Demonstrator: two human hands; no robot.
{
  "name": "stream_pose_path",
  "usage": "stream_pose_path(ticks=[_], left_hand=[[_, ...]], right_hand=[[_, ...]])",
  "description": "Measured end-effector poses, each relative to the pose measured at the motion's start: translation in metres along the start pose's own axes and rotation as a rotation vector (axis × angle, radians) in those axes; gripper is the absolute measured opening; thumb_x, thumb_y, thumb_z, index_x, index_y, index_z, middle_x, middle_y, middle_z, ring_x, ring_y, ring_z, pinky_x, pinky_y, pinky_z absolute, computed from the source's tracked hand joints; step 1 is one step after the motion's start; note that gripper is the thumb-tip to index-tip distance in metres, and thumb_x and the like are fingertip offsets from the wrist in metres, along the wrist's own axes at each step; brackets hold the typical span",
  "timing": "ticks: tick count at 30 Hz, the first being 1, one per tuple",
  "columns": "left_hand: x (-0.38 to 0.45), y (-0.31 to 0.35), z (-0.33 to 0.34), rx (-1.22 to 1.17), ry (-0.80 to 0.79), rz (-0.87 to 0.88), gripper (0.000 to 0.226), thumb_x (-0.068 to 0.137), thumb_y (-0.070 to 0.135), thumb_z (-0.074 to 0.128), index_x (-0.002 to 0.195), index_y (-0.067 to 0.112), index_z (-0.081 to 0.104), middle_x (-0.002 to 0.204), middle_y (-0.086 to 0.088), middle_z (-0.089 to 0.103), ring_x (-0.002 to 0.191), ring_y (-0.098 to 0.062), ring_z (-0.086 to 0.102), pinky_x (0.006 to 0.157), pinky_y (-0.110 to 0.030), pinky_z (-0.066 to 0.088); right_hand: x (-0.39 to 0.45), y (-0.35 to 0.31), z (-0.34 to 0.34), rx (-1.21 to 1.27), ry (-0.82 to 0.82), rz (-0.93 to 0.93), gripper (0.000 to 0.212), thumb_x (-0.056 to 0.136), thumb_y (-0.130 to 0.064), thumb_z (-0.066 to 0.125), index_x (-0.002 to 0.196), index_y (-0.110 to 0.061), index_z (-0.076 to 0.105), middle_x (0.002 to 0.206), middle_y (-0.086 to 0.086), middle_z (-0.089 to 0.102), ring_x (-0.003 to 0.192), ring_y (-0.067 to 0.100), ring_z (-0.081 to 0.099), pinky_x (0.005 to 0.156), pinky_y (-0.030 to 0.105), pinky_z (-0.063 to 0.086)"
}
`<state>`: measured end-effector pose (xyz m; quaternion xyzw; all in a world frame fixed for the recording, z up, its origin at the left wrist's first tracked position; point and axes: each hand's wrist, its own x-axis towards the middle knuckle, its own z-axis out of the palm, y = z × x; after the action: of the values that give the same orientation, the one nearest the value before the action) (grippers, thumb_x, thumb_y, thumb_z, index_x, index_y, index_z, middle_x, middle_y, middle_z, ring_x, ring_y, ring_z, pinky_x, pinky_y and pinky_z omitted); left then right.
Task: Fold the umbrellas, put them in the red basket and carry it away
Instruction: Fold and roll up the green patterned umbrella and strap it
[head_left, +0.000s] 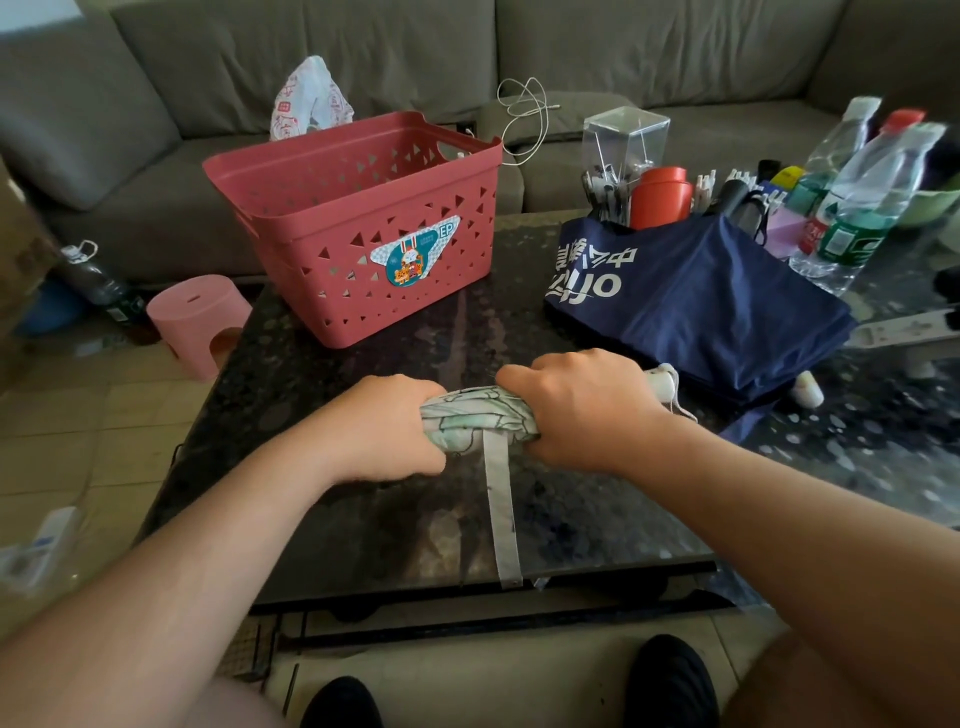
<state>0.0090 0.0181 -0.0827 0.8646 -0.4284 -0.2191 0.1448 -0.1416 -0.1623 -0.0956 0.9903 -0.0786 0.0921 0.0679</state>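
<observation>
A small pale green patterned umbrella (475, 418) lies rolled up above the dark table (395, 530). My left hand (387, 428) grips its left end and my right hand (576, 410) grips its right part near the white handle (661, 383). Its grey closing strap (501, 512) hangs loose toward me. A navy blue umbrella (696, 306) with white lettering lies flat at the right of the table, its white handle tip (808, 389) sticking out. The red basket (363, 228) stands at the back left of the table; nothing shows inside it.
Water bottles (857, 197), a clear box (623, 140), an orange-red cup (660, 197) and pens crowd the back right. A grey sofa (571, 62) runs behind. A pink stool (195, 322) and a dark bottle (98, 283) stand on the floor at left. My feet (670, 680) are under the table edge.
</observation>
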Motion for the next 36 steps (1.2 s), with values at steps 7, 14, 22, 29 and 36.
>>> stream_pose_path(ticks=[7,14,22,29,36], left_hand=[[-0.002,0.01,0.017,0.424,0.307,0.161,0.023,0.082,0.048,0.067,0.093,0.038,0.049,0.082,0.015,0.056,0.075,-0.016,0.059,0.062,-0.033,0.045],[-0.004,0.019,0.009,0.34,0.198,0.092,0.015,0.075,0.035,0.067,0.074,0.024,0.056,0.068,0.007,0.062,0.062,-0.018,0.061,0.053,-0.029,0.048],[-0.006,0.018,-0.002,0.178,0.114,0.022,0.017,0.064,0.031,0.072,0.077,0.022,0.064,0.067,0.003,0.068,0.066,-0.021,0.066,0.057,-0.038,0.055],[-0.006,0.002,0.006,0.091,0.323,0.302,0.061,0.073,0.03,0.075,0.131,0.045,0.06,0.125,0.019,0.053,0.116,-0.012,0.05,0.102,-0.033,0.045],[-0.004,0.007,0.026,-0.232,0.865,0.299,0.04,0.077,0.014,0.077,0.103,0.02,0.047,0.121,-0.001,0.04,0.116,-0.027,0.047,0.102,-0.049,0.047]], right_hand=[[0.005,0.006,-0.013,0.191,-0.242,0.108,0.027,0.07,-0.051,0.067,0.088,-0.039,0.051,0.077,-0.011,0.058,0.074,0.02,0.06,0.065,0.035,0.054],[-0.002,0.007,-0.015,0.223,-0.315,0.106,0.047,0.067,-0.05,0.07,0.11,-0.043,0.051,0.084,-0.012,0.061,0.08,0.02,0.063,0.068,0.037,0.057],[-0.005,0.0,-0.012,0.105,-0.145,0.097,0.046,0.076,-0.052,0.067,0.114,-0.038,0.046,0.083,-0.009,0.058,0.078,0.026,0.059,0.066,0.038,0.055],[-0.003,0.008,-0.015,0.174,-0.155,0.181,0.031,0.071,-0.05,0.066,0.089,-0.039,0.043,0.071,-0.01,0.053,0.07,0.023,0.057,0.059,0.033,0.047],[0.003,0.02,-0.025,0.316,-0.085,0.345,0.039,0.067,-0.047,0.071,0.102,-0.035,0.058,0.08,-0.01,0.063,0.077,0.024,0.062,0.062,0.036,0.051]])
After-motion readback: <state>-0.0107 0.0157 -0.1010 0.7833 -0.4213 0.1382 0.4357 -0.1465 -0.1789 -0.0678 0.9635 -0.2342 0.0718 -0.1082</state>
